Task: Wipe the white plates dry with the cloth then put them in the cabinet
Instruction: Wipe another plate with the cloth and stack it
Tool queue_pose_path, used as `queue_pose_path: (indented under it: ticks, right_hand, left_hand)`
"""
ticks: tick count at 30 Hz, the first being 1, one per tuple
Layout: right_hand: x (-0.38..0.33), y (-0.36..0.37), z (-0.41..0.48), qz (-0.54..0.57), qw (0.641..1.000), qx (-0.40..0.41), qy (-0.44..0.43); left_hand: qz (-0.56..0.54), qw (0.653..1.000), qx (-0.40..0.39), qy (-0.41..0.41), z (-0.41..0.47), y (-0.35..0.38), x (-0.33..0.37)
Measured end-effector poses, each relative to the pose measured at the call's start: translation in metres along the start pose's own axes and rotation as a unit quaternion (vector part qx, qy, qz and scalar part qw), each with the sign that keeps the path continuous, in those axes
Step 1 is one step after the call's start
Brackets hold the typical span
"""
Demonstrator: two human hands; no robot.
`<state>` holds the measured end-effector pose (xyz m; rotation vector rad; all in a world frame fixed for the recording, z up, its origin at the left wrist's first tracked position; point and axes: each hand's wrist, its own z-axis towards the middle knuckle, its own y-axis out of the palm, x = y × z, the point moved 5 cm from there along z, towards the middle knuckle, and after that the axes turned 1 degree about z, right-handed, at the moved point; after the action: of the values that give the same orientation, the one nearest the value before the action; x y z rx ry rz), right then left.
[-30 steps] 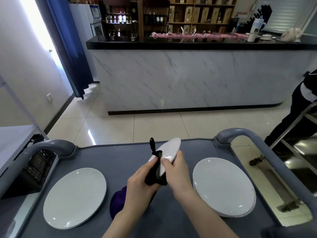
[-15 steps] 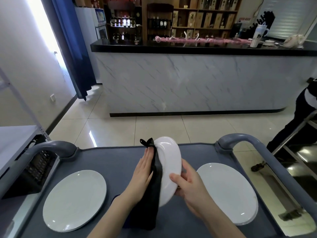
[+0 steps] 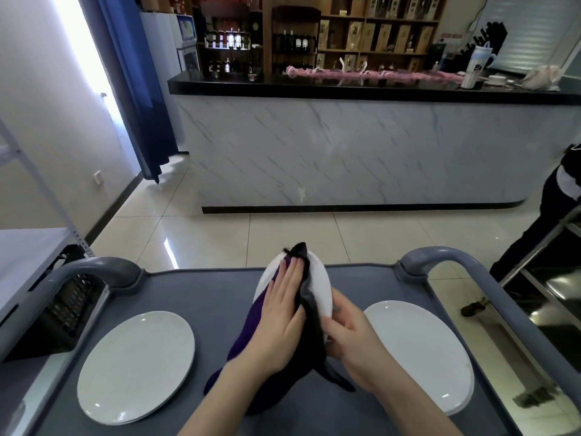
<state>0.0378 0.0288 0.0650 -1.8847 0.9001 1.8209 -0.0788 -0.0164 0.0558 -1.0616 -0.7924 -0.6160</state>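
Held on edge above the grey cart top [image 3: 201,287], the round white ceramic plate [image 3: 321,291] is gripped at its rim by the curled fingers of the right hand [image 3: 352,338] while the flat fingers of the left hand [image 3: 283,309] press the dark purple cloth [image 3: 248,328] on it; excess pressure could lever it free.

A marble-fronted bar counter [image 3: 361,152] fills mid-frame, wooden shelves [image 3: 377,29] behind, blue curtain [image 3: 135,89] upper left, glossy tiled floor [image 3: 220,234] below

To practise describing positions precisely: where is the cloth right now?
Head view, centre: the cloth drapes over the held plate, pressed by the left hand, while the right hand grips that plate's near edge above the cart.
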Motion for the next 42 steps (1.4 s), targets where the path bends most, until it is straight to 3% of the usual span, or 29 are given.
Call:
queue_pose_path:
  ticks: [4, 8, 13, 20, 26, 34, 42]
  right_hand:
    - [-0.001, 0.002, -0.001, -0.025, 0.999, -0.013, -0.017]
    - [-0.002, -0.005, -0.003, 0.015, 1.000, -0.008, -0.022]
    - [-0.009, -0.016, 0.000, 0.028, 0.999, 0.027, -0.039]
    - [-0.010, -0.010, 0.009, 0.017, 0.999, 0.034, -0.026]
    - [-0.002, -0.003, 0.000, -0.001, 1.000, 0.009, -0.020]
    - [-0.002, -0.022, -0.009, 0.025, 0.999, 0.012, -0.028]
    - [0.003, -0.030, 0.005, 0.062, 0.994, 0.072, -0.043]
  left_hand:
    - [-0.006, 1.000, -0.017, 0.008, 0.006, -0.007, -0.019]
    - [-0.040, 0.997, 0.006, -0.061, -0.003, -0.007, -0.046]
    - [-0.075, 0.990, -0.022, -0.115, -0.038, 0.011, -0.064]
    - [-0.093, 0.994, 0.004, -0.060, -0.023, 0.026, -0.006]
    - [-0.016, 1.000, -0.019, 0.011, 0.011, 0.007, 0.004]
    - [-0.087, 0.991, -0.006, -0.101, -0.004, 0.006, -0.057]
    - [-0.109, 0.988, 0.003, -0.110, -0.057, 0.045, -0.033]
